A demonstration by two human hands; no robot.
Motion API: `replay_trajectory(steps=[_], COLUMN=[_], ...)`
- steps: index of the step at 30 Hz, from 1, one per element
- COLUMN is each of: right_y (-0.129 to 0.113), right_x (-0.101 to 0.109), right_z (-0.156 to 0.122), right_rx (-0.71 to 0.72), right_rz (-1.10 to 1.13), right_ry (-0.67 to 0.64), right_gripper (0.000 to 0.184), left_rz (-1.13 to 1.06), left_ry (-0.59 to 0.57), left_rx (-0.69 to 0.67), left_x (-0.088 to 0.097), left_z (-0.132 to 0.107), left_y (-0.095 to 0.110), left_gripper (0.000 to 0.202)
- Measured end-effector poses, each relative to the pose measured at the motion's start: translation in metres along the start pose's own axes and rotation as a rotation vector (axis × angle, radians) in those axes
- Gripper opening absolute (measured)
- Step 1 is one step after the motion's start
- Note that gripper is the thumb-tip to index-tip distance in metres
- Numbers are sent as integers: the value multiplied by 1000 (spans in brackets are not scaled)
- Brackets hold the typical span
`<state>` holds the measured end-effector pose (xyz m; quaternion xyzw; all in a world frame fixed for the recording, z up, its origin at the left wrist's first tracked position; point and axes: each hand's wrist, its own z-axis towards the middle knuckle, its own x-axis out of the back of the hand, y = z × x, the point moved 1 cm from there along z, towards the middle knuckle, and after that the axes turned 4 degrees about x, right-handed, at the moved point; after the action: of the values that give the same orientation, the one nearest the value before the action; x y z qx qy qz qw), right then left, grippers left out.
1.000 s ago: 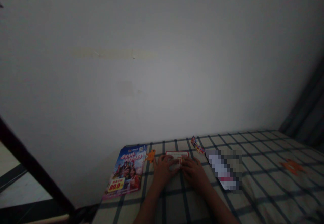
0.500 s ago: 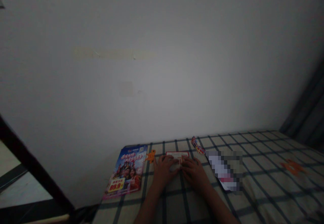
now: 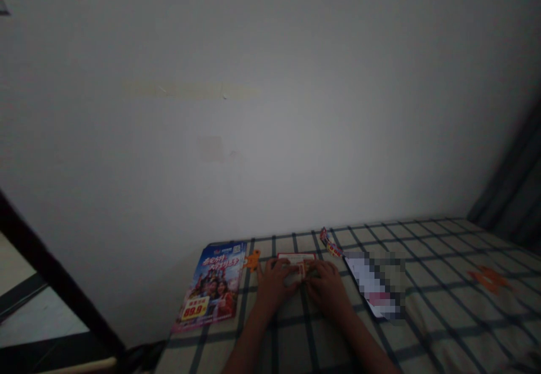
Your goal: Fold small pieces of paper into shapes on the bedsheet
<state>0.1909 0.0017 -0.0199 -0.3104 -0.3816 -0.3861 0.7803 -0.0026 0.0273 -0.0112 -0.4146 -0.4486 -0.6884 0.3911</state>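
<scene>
A small sheet of paper [image 3: 296, 256] with a red border and pale middle lies on the checked cloth in front of me, largely covered by my hands. My left hand [image 3: 274, 281] grips its left side, fingers curled over the top and the thumb towards the near edge. On the other side, my right hand [image 3: 323, 284] is closed on the paper, its fingertips bent at the right part. A reddish printed patch shows between the two hands. How the fingers sit under the paper is hidden.
A stack of colourful flyers [image 3: 213, 284] lies to the left, beside an orange cut-out figure [image 3: 252, 261]. Right of my hands is a partly blurred white card [image 3: 367, 284] with a patterned strap [image 3: 330, 244]. Another orange shape [image 3: 489, 279] lies far right. The wall [image 3: 296, 137] rises behind.
My right hand has shifted slightly right and towards me, its fingers more bent, so more of the printed patch shows. My left hand stays nearly in place.
</scene>
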Motion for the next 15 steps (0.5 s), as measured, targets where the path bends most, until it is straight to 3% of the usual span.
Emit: replay_trajectory(steps=[6, 15], right_y=[-2, 2], right_x=[6, 1], right_z=[3, 2], right_rx=[-194, -319], right_rz=[-122, -287], right_ry=[27, 51], right_gripper=[15, 25], left_rz=[-2, -25], left_ry=[-39, -3], left_rx=[5, 2], left_x=[0, -4], left_z=[2, 1], left_y=[-2, -3], left_gripper=[40, 40])
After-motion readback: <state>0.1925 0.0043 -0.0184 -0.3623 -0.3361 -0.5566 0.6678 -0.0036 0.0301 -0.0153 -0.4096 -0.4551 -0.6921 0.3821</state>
